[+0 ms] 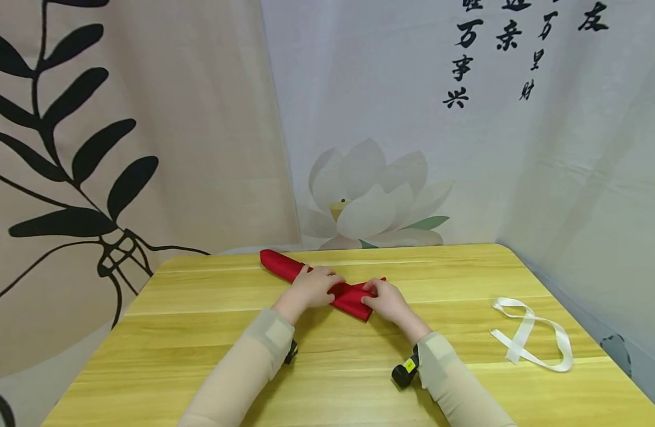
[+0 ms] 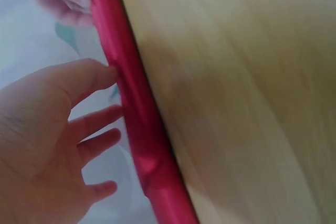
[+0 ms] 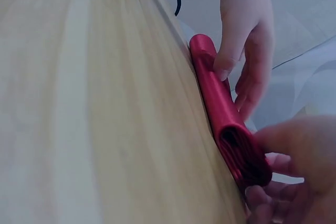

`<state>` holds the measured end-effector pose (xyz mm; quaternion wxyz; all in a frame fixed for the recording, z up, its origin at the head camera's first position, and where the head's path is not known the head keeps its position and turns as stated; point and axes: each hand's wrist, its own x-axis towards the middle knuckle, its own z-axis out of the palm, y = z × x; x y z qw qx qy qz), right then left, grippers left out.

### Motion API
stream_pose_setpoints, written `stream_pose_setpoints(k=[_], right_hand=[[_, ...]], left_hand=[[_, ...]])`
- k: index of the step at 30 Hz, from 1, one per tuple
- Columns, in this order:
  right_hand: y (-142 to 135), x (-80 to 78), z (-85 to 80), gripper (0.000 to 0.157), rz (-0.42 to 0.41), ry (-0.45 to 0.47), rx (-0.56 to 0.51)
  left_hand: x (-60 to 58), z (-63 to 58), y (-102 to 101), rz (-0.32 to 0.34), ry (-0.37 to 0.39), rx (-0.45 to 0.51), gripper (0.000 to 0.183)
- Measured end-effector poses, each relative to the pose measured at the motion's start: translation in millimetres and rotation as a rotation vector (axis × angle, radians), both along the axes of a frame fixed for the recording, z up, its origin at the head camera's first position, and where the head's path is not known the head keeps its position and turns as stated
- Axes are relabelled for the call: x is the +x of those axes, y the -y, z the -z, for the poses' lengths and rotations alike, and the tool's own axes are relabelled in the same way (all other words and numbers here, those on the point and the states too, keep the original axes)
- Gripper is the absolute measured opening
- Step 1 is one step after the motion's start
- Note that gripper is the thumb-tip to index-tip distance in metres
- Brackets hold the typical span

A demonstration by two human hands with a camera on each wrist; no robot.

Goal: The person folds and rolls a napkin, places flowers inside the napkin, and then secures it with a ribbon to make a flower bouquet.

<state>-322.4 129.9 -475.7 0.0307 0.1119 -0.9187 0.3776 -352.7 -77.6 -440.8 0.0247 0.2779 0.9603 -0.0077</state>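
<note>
A length of shiny red cloth [image 1: 351,301], folded into a long flattened roll, lies slantwise across the far half of the table. My left hand [image 1: 314,286] lies over its middle, thumb and fingertips touching it, the fingers spread and relaxed in the left wrist view. At the near right end my right hand [image 1: 385,301] pinches the cloth. The right wrist view shows several layers inside that open end, with the right thumb [image 3: 268,137] along its upper side and fingertips at its lower edge.
A white ribbon [image 1: 564,350] lies loosely looped on the right of the wooden table [image 1: 199,356]. Behind the table's far edge hangs a pale curtain [image 1: 210,148] printed with leaves, a lotus and black characters. Each wrist wears a small black camera [image 1: 404,375].
</note>
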Motion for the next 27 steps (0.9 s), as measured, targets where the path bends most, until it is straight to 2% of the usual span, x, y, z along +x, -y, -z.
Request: stream_pose_setpoints(k=[3, 5, 11, 14, 16, 20, 23, 27], right_hand=[[-2, -0.1, -0.5, 0.020, 0.005, -0.007, 0.017], [-3, -0.4, -0.1, 0.018, 0.002, -0.014, 0.038], [-4, 2.3, -2.5, 0.016, -0.002, -0.075, 0.142], [-1, 5.4, -7.0, 0.015, -0.016, -0.116, 0.223], [1, 7.4, -10.1, 0.014, -0.033, -0.141, 0.282], [4, 11.5, -15.2, 0.013, -0.074, -0.183, 0.367], [6, 15.5, -17.3, 0.012, -0.103, -0.220, 0.404], [9, 20.6, -18.8, 0.011, -0.144, -0.251, 0.428]], left_hand=[[9.5, -2.9, -8, 0.037, 0.027, -0.017, 0.046], [15.5, -4.5, -12, 0.043, 0.073, -0.028, 0.048], [24.8, -3.2, -14, -0.032, 0.291, -0.015, 0.055], [25.2, -1.9, -12, -0.063, 0.351, -0.015, 0.058], [25.6, -1.9, -11, -0.075, 0.362, -0.029, 0.059], [20.8, 5.6, -10, -0.082, 0.360, -0.043, 0.061], [23.0, 5.4, -10, -0.093, 0.364, -0.046, 0.062], [32.5, -2.7, -11, -0.111, 0.367, -0.058, 0.062]])
